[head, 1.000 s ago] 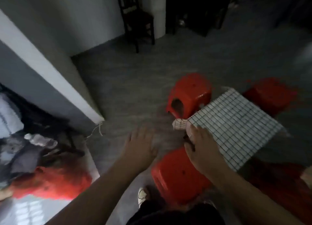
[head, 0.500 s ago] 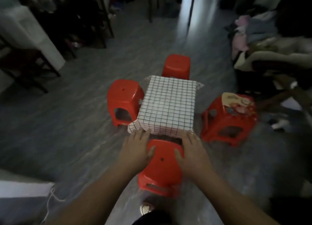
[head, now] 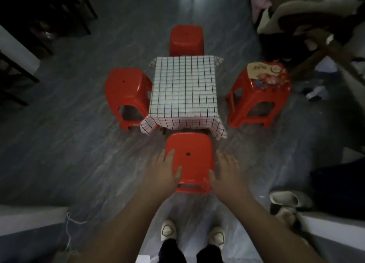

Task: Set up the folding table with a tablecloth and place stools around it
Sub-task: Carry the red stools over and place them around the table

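Note:
A small table under a white checked tablecloth stands in the middle of the grey floor. Red plastic stools sit on each side of it: a far stool, a left stool, a right stool with a printed picture on its seat, and a near stool tucked against the table's front edge. My left hand lies along the near stool's left side, fingers straight, thumb on the seat. My right hand mirrors it on the right side, fingers straight.
A dark wooden chair stands at the left. Piled clothes fill the upper right. Pale slippers lie at the lower right. White ledges flank my feet.
My view swung round to face the table squarely. Both hands drew back from the cloth's front edge and now lie along the near stool's sides.

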Demonstrator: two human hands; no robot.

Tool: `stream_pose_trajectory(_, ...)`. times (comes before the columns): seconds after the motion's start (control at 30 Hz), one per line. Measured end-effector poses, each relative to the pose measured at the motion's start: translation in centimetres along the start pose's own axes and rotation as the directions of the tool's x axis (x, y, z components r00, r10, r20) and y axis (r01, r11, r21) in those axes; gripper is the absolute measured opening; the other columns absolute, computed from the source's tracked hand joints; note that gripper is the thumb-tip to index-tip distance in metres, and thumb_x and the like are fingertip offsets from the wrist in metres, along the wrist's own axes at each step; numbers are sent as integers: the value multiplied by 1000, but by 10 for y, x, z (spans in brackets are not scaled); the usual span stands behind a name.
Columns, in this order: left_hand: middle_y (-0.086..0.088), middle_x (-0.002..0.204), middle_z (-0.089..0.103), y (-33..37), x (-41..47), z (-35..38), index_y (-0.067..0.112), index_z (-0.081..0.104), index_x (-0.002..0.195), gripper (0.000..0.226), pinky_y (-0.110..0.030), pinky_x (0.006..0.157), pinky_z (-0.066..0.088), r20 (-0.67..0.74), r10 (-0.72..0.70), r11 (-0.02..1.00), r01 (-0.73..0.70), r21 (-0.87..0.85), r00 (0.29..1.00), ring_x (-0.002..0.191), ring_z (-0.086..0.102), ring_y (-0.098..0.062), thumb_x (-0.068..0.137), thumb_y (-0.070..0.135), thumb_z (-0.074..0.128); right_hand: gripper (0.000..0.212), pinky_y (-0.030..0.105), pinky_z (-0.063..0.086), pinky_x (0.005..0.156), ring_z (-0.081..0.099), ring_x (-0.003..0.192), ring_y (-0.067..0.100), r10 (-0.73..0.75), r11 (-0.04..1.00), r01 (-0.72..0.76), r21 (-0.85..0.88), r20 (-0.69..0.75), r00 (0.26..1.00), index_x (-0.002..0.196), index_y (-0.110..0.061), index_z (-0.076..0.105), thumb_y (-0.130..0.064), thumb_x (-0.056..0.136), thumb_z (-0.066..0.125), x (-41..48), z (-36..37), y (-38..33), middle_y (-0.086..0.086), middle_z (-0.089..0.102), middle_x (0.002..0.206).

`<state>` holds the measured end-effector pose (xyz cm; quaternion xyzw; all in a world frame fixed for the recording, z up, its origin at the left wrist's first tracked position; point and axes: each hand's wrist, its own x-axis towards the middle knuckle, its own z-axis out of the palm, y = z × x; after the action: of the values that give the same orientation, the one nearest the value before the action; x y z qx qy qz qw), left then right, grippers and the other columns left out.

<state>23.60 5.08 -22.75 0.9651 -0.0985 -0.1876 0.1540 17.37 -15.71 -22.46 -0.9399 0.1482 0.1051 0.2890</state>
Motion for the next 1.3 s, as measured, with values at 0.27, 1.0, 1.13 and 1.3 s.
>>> stream_pose_trajectory(0.27, -11, 158, 35, -78, 69, 110, 16, 28, 154, 74, -49, 114, 34, 100, -20, 991, 33, -132, 995, 144, 33, -27, 89, 50, 40, 73, 50, 37, 111, 41, 136, 29, 198, 973, -203, 109, 53, 979, 151, -21, 31, -48, 84, 41, 64, 142, 51, 10, 45, 147)
stream_pose_trajectory(1.0, -2, 127, 65, -176, 178, 297, 15, 48, 142, 62, -45, 101, 51, 125, -352, 605, 327, -726, 928, 113, 64, -18, 86, 15, 74, 72, 40, 43, 107, 55, 124, 22, 393, 774, -341, 533, 17, 919, 150, -15, 31, -22, 89, 70, 175, 317, 176, 7, 54, 140)
stream_pose_trajectory(1.13, 1, 129, 63, -182, 153, 296, 19, 46, 144, 63, -45, 103, 50, 143, -346, 588, 333, -737, 927, 115, 62, -17, 87, 17, 73, 72, 32, 40, 105, 52, 128, 22, 371, 786, -331, 522, 29, 928, 151, -14, 31, -20, 90, 69, 151, 315, 168, 7, 51, 143)
stream_pose_trajectory(1.3, 8, 126, 60, -185, 107, 300, 20, 43, 144, 64, -34, 97, 50, 154, -346, 612, 347, -711, 926, 112, 60, -11, 88, 16, 73, 72, 39, 45, 105, 54, 126, 20, 372, 753, -337, 566, 56, 926, 152, -19, 27, -20, 92, 67, 106, 320, 165, 4, 51, 142)
